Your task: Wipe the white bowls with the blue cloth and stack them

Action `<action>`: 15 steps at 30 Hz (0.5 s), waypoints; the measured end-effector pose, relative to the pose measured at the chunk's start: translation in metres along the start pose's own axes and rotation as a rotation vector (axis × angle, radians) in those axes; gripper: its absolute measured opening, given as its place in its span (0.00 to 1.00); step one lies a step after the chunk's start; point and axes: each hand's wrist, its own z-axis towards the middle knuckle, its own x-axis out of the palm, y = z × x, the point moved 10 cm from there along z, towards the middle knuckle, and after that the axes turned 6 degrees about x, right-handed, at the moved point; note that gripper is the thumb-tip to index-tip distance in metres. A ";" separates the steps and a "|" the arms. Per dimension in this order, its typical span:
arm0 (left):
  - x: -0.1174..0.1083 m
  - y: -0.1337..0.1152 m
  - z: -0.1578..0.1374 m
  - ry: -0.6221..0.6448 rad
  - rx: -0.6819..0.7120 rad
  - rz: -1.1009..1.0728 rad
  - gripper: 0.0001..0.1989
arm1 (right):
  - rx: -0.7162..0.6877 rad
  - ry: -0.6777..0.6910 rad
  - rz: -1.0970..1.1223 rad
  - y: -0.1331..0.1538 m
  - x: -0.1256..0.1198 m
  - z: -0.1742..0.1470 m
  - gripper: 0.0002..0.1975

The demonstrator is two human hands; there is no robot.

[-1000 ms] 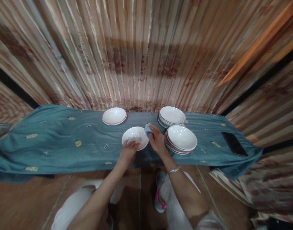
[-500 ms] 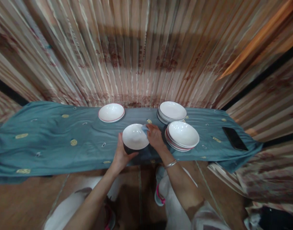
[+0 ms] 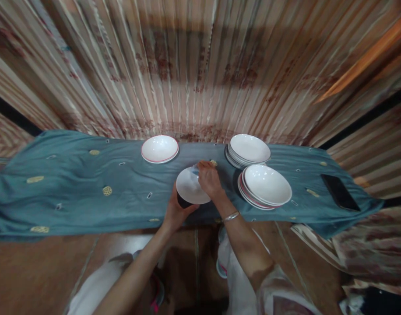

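A white shallow bowl (image 3: 190, 188) is held tilted above the near part of the table, its inside facing up. My left hand (image 3: 176, 211) grips its left and lower rim, with the thumb along the near edge. My right hand (image 3: 209, 178) is closed on a small bluish cloth (image 3: 195, 170), which touches the inside of the bowl near its far rim. Most of the cloth is hidden by the fingers. Right of this hand stands a stack of white bowls (image 3: 268, 186), some with red rims.
Behind that stack is another stack of dark-rimmed white dishes (image 3: 250, 148). Red-rimmed bowls (image 3: 160, 148) sit at the back left. A black phone (image 3: 340, 192) lies at the right end of the blue-green tablecloth (image 3: 75, 188). A pleated curtain (image 3: 187, 65) hangs behind the table.
My right hand has moved the cloth along the inside of the bowl, toward its far rim. My left hand still grips the bowl. The whole view has shifted slightly.
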 end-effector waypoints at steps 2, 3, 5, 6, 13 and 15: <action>0.000 0.000 0.000 0.006 0.008 0.002 0.49 | -0.013 -0.005 0.013 0.005 0.002 0.002 0.15; 0.001 -0.001 0.000 0.012 0.016 0.003 0.49 | -0.023 -0.010 0.024 0.008 0.003 0.003 0.15; 0.002 -0.001 0.000 0.025 0.032 0.005 0.49 | -0.056 -0.015 0.059 0.016 0.005 0.005 0.16; 0.002 -0.001 -0.001 0.032 0.034 0.008 0.50 | -0.079 -0.012 0.082 0.021 0.006 0.005 0.16; 0.004 0.005 -0.002 0.043 0.022 0.013 0.52 | -0.232 0.102 0.276 0.052 0.014 -0.001 0.22; 0.003 0.004 -0.003 0.029 0.017 0.011 0.51 | -0.241 0.126 0.339 0.055 0.015 -0.006 0.23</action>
